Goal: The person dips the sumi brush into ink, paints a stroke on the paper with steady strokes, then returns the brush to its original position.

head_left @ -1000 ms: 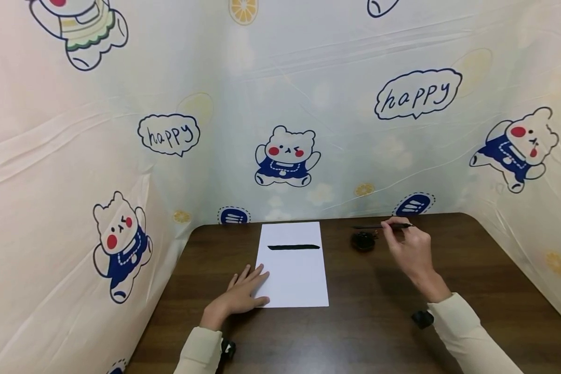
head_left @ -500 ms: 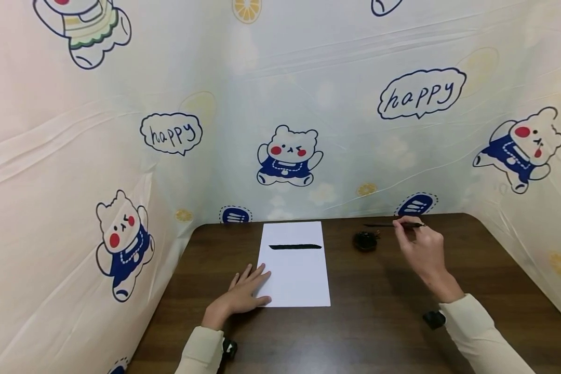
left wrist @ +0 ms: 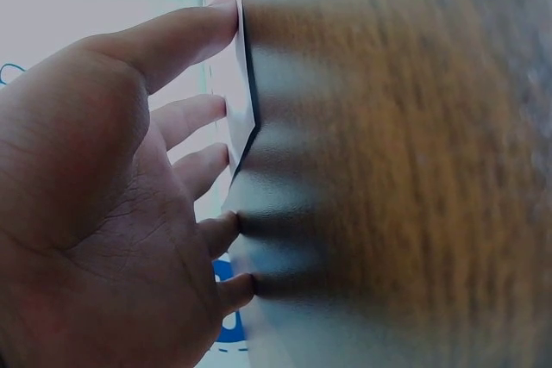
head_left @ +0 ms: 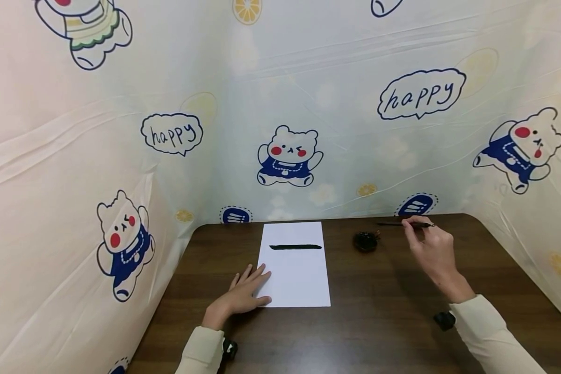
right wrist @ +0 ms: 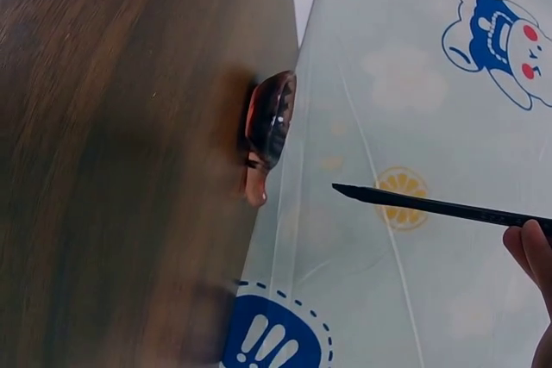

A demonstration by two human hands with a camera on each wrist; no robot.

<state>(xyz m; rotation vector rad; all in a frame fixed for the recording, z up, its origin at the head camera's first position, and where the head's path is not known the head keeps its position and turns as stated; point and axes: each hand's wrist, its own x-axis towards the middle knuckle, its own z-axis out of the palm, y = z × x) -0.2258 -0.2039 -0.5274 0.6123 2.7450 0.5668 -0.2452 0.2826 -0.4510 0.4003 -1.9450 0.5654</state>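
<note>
My left hand (head_left: 239, 297) lies with fingers spread at the lower left edge of a white sheet of paper (head_left: 299, 280); in the left wrist view its thumb (left wrist: 185, 36) and some fingertips touch the sheet. One thick black horizontal stroke (head_left: 295, 247) crosses the paper's upper part. My right hand (head_left: 433, 249) pinches a thin black brush (right wrist: 448, 207), held nearly level above the far right of the table, its dark pointed tip toward the left. Left of that hand sits a small round dark dish (head_left: 366, 242) with a reddish-brown knob (right wrist: 256, 185) at one side.
The dark brown wooden table (head_left: 383, 332) ends at a pale curtain (head_left: 285, 93) printed with bears, which encloses the back and both sides. A small black device (head_left: 444, 320) sits at the right wrist, another black device (head_left: 230, 349) at the left.
My right hand has moved to the right with the brush, whose tip has gone from above the dish to its right side. The left hand and paper stay in place.
</note>
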